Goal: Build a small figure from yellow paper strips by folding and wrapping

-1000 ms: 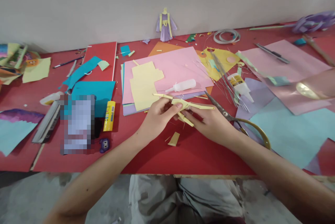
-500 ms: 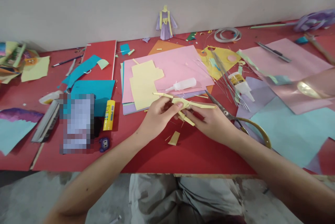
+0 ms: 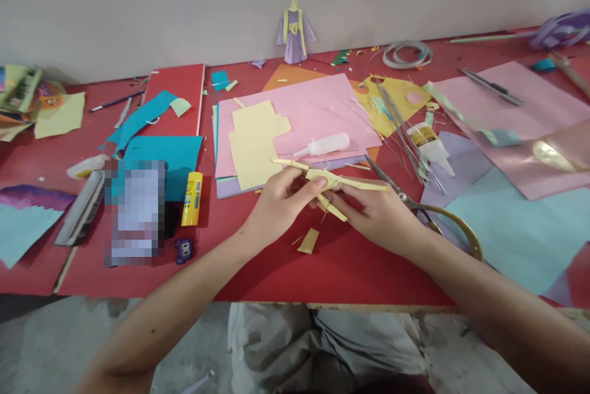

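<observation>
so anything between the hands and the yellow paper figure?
Nothing visible. The left hand and right hand both pinch the yellow paper figure directly, above the red table. The scissors lie beside the right hand.

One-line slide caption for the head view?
Both hands, left and right, pinch a pale yellow paper-strip figure above the red table.

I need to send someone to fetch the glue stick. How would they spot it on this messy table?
Start at the stack of pink paper mid-table and look off its lower left corner. The glue stick lies on the red table beside teal paper. It is the only yellow tube; the other glue bottles are whitish.
</observation>
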Motion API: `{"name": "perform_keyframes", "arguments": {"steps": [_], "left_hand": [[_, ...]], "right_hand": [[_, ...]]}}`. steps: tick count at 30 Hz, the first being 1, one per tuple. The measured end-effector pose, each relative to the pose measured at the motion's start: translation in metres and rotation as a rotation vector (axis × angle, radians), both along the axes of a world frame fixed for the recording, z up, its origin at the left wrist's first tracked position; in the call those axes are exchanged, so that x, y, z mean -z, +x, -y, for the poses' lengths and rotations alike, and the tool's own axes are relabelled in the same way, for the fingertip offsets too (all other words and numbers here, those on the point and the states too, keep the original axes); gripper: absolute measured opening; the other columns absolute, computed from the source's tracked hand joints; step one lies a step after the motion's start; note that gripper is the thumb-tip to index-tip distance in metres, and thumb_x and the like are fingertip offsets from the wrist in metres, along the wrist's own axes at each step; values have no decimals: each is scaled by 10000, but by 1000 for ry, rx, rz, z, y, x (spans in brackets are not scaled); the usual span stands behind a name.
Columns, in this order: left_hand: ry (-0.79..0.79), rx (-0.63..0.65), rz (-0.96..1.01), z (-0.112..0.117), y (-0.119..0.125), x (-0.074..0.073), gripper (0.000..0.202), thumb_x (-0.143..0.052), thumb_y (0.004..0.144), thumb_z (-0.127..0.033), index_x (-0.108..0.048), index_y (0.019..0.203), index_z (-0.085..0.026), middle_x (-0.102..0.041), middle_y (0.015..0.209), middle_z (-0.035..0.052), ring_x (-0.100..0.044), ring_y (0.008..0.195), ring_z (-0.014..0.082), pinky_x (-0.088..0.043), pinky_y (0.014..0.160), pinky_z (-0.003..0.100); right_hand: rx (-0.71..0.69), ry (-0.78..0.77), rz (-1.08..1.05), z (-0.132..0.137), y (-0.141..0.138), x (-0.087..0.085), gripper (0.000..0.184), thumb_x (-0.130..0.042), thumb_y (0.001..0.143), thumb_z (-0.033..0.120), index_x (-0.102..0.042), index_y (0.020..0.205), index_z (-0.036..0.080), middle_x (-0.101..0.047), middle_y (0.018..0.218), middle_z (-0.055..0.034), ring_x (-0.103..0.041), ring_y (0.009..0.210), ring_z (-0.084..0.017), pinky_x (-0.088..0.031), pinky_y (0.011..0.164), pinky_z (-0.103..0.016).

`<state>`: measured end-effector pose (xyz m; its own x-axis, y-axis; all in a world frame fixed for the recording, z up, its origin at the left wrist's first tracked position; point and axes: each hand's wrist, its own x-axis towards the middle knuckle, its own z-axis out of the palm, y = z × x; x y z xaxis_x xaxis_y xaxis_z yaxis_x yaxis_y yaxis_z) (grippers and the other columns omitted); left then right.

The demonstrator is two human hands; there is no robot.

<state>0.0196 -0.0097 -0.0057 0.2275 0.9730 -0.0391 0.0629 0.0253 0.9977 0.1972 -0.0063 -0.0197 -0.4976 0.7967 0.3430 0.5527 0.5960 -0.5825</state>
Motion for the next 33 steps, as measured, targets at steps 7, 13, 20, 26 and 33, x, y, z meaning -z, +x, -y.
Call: {"name": "perform_keyframes", "arguments": {"steps": [7, 13, 20, 26, 33], "left_hand": [[1, 21, -30, 0, -1, 2, 193, -575, 879, -331, -597, 772, -172, -573, 748, 26, -540, 697, 137, -421, 613, 253], [17, 15, -52, -1, -1, 1, 194, -578, 878, -336, -611, 777, -174, -580, 765, 31, -525, 695, 137, -401, 601, 253], [36, 19, -52, 0, -1, 0, 193, -575, 884, -318, -595, 752, -178, -559, 761, 24, -529, 721, 136, -424, 638, 258], [-46, 6, 109, 0, -1, 3, 170, -614, 862, -328, -621, 782, -178, -578, 781, 24, -555, 729, 133, -454, 641, 252], [-135, -20, 280, -2, 0, 9, 170, -673, 819, -331, -629, 785, -171, -598, 743, 0, -562, 645, 100, -476, 612, 221]], "right_hand": [[-16, -43, 14, 1, 0, -1, 177, -497, 900, 157, -657, 950, 212, -743, 896, -43, -697, 805, -199, -509, 686, -281], [-15, -38, 17, 0, 1, -1, 183, -499, 899, 165, -661, 953, 231, -744, 875, -41, -693, 755, -197, -511, 659, -286], [-41, 27, -36, -1, 0, 1, 189, -506, 894, 137, -662, 972, 209, -742, 915, -38, -691, 793, -173, -501, 690, -255], [9, 45, -20, 1, 1, -2, 157, -513, 915, 214, -652, 844, 197, -699, 718, -9, -616, 598, -134, -426, 566, -236], [45, 47, -12, 1, 2, -4, 226, -520, 910, 231, -585, 697, 190, -601, 569, 4, -498, 485, -108, -359, 511, -238]]}}
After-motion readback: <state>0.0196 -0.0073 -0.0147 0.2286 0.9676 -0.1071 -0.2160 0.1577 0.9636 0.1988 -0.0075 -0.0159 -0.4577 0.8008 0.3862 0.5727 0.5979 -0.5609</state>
